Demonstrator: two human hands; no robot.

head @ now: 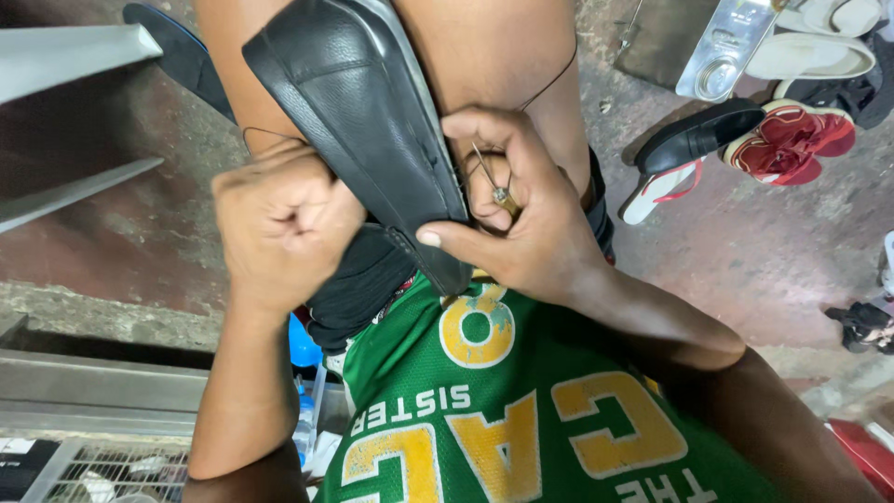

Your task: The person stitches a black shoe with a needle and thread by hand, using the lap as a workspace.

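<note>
A black leather shoe (358, 102) lies sole-edge up between my bare knees, its toe pointing toward my green shirt. My left hand (279, 219) is a closed fist against the shoe's left side, with a thin dark thread (270, 133) running from it. My right hand (517, 200) presses on the shoe's right edge, thumb on the toe. Its fingers pinch a small metal awl (494, 182) with thread looped by it.
Sandals and shoes lie on the concrete floor at the right: a black flip-flop (694, 140), red sandals (792, 140), white ones (819, 42). A metal can (724, 47) stands at the top. Grey metal bars (74, 56) are at left, a wire rack (93, 470) at bottom left.
</note>
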